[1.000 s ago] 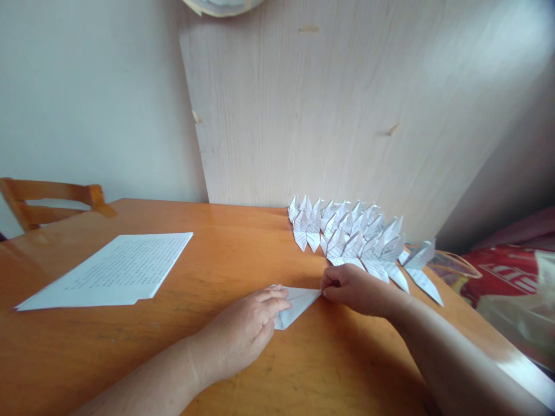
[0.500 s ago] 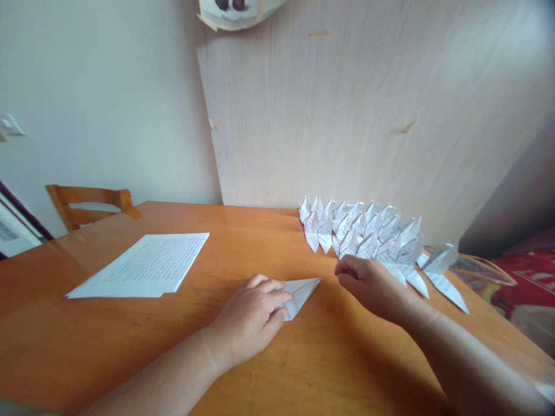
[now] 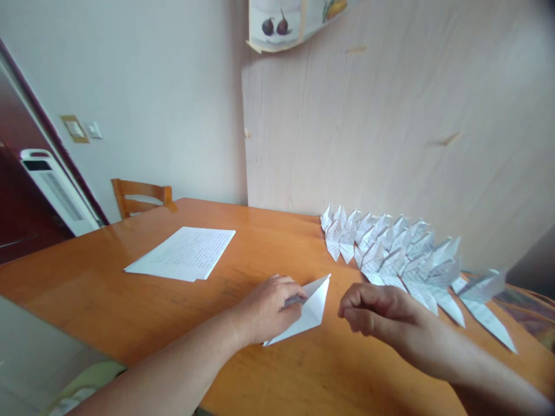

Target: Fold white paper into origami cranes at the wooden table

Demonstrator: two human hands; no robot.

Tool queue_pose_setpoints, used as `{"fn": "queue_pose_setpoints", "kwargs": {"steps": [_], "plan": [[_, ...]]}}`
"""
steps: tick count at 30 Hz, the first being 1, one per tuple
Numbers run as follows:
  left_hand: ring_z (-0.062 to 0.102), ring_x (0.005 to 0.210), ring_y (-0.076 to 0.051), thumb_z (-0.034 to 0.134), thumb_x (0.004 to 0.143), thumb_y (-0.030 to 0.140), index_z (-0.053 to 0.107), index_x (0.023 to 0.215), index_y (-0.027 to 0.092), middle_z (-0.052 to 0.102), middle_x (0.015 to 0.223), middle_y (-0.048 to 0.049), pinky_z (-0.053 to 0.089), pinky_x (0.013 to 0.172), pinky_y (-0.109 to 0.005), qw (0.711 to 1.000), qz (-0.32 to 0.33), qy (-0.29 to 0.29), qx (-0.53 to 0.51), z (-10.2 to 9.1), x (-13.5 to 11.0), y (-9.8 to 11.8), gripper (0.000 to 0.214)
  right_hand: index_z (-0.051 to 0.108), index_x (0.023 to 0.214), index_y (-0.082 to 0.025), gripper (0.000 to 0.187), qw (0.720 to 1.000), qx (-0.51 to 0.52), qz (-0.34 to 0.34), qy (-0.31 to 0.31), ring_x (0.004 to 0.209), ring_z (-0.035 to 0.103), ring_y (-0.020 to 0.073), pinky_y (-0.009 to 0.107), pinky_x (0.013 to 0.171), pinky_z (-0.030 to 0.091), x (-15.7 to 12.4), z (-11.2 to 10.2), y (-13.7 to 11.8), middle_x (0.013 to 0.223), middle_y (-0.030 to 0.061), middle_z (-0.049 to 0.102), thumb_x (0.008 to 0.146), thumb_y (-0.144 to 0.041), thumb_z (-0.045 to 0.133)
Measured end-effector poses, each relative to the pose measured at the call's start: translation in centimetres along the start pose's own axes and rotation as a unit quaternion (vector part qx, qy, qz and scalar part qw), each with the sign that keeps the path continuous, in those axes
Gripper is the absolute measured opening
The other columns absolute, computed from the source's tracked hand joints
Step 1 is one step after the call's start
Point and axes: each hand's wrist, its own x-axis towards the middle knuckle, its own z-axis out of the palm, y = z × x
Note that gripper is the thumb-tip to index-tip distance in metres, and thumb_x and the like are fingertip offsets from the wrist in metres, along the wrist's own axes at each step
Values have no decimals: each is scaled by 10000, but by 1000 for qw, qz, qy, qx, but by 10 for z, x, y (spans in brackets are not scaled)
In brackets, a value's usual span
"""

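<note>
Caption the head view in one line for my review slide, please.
Left hand holding a folded paper, right hand curled beside it, rows of paper figures beyond.

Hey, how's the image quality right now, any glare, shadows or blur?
Head view: pale glare on the light wood-grain board, upper right; head view: soft shadow on the orange-brown wooden table near the bare right hand; head view: print on the flat white paper stack too soft to read.

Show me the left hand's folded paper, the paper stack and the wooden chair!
Folded paper (image 3: 311,314), head view: its near flap.
Paper stack (image 3: 186,252), head view: top sheet's middle.
Wooden chair (image 3: 141,189), head view: backrest's top rail.
</note>
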Motion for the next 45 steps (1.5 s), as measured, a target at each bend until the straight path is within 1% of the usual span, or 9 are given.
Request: {"fn": "queue_pose_setpoints", "kwargs": {"steps": [2,4,11,13,19,23,27,34,45], "plan": [[610,990,-207,565,852,146,720,1001,207,667,1012,-45,480,887,-320,1000,9,0,2,2,0,-1,224,655,825,-230,280,999,43,-9,-4,673,517,149,262,619,445,-6,-2,-6,721,-4,570,945,-464,560],[614,970,-204,587,830,150,717,998,200,649,1016,-50,485,879,-318,1000,7,9,0,4,0,-2,218,670,835,-235,290,999,28,-16,6,688,542,160,274,633,463,-8,-2,-8,737,7,597,945,-479,558],[616,850,-173,655,808,188,717,1033,180,621,1039,-55,494,758,-280,999,-20,23,-36,9,-2,2,233,727,941,-265,232,980,-188,-26,59,847,647,203,309,728,486,9,15,8,931,38,711,960,-306,499],[606,806,-166,687,810,233,717,1028,174,615,1007,-53,484,715,-274,999,-23,21,-37,9,-3,5,228,715,991,-266,221,976,-205,-44,53,902,653,209,322,787,496,11,24,12,994,47,708,955,-258,497],[597,786,-165,769,769,376,721,967,175,610,979,-47,457,670,-259,999,-33,13,-28,9,-4,12,286,683,910,-247,182,964,-257,-65,10,937,620,214,338,849,482,16,42,20,976,45,679,933,-157,526],[594,745,-153,643,816,208,678,987,183,643,937,-35,453,652,-254,998,-50,35,-31,8,-5,13,176,674,891,-230,154,959,-277,-59,16,941,600,221,352,865,471,19,42,22,988,55,665,939,-180,536],[597,745,-155,536,759,48,622,935,191,655,890,-21,457,672,-258,998,-40,30,-24,4,-3,9,242,684,922,-234,136,955,-291,-52,18,930,585,228,361,850,472,20,44,22,979,58,656,940,-217,550],[564,708,-129,609,740,92,638,954,182,594,896,-9,453,651,-242,999,-23,14,-33,1,0,-5,233,689,954,-232,143,951,-304,-45,19,948,578,238,367,857,464,20,45,21,988,67,648,940,-225,547],[548,688,-112,654,769,133,690,936,145,564,902,-23,442,633,-233,999,20,-10,-30,4,-2,-4,171,701,995,-238,171,956,-289,-47,21,973,579,230,359,878,457,18,43,22,1016,64,655,931,-185,552]]}}
